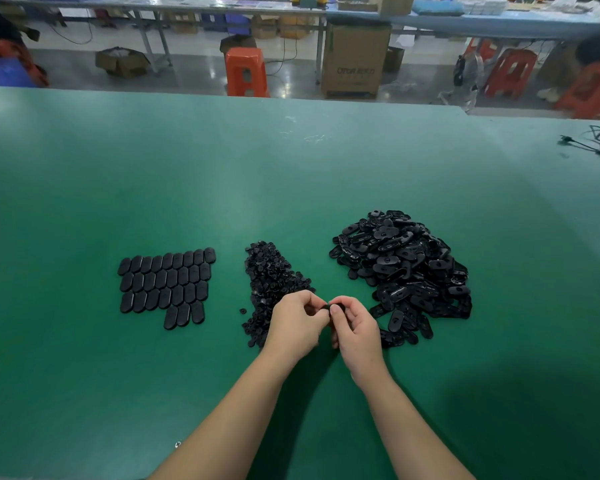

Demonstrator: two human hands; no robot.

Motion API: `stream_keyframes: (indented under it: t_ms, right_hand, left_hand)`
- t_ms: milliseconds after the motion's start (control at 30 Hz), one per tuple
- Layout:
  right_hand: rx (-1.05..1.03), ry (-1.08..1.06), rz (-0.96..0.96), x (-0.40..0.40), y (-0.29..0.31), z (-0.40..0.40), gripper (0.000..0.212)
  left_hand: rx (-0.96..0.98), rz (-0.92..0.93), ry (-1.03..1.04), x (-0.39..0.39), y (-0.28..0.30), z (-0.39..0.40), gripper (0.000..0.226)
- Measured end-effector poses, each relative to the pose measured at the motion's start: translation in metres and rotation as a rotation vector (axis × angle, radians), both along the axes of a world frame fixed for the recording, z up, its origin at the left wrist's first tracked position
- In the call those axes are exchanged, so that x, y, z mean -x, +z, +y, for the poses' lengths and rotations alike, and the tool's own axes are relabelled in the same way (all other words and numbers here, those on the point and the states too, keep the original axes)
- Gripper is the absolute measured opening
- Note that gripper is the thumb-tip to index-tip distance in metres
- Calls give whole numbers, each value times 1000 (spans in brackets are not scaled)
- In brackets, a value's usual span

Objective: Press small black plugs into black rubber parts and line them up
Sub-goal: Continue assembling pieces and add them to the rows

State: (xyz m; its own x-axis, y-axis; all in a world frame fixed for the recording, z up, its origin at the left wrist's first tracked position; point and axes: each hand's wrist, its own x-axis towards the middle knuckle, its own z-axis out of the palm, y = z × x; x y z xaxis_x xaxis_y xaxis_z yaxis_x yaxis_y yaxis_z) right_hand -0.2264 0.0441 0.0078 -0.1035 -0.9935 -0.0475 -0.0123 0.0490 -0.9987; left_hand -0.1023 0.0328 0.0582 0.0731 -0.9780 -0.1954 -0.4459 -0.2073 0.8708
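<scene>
Both hands meet low over the green tabletop (291, 174), and the risk sits right there between them: the left hand (297, 323) has its fingers curled in, pinching what I take to be a small plug, though it is hidden, while the right hand (352, 327) pinches a black rubber part (327, 307) of which only a dark sliver shows. If the plug goes in crooked, soft rubber would likely flex and spit it out — and a dropped plug would vanish into the plug pile (272, 285) just beyond the left hand. A stray wrist could also nudge the finished rows (167, 284) at the left, flat matte ovals laid edge to edge. The heap of unfilled parts (406, 268) at the right looks glossier, tangled, each oval dished — it could slide.
</scene>
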Motion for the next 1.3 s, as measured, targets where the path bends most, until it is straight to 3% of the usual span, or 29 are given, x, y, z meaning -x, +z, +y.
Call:
stream_keyframes:
  t_ms: [167, 333, 500, 633, 800, 933, 1033, 1300]
  right_hand:
    - [1, 1, 10, -1, -1, 0, 15]
    - [-14, -1, 12, -2, 0, 1, 30]
    - [-14, 2, 112, -5, -3, 0, 23]
    - [13, 26, 155, -8, 0, 2, 20]
    - [-2, 31, 191, -6, 3, 5, 18]
    - [-5, 36, 204, -7, 4, 6, 18]
    - [-13, 32, 207, -8, 5, 6, 20]
    - [-24, 33, 218, -8, 5, 8, 20]
  left_hand:
    - [146, -278, -123, -2, 3, 4, 12]
    - [279, -604, -270, -3, 2, 10, 22]
    - [348, -719, -280, -9, -5, 15, 24]
    - [353, -652, -107, -33, -4, 21, 21]
    - [210, -492, 302, -116, -6, 33, 14]
    - [93, -593, 555, -184, -18, 46, 16]
    - [-8, -679, 626, -210, -27, 51, 16]
    - [-53, -721, 598, -211, -40, 48, 24]
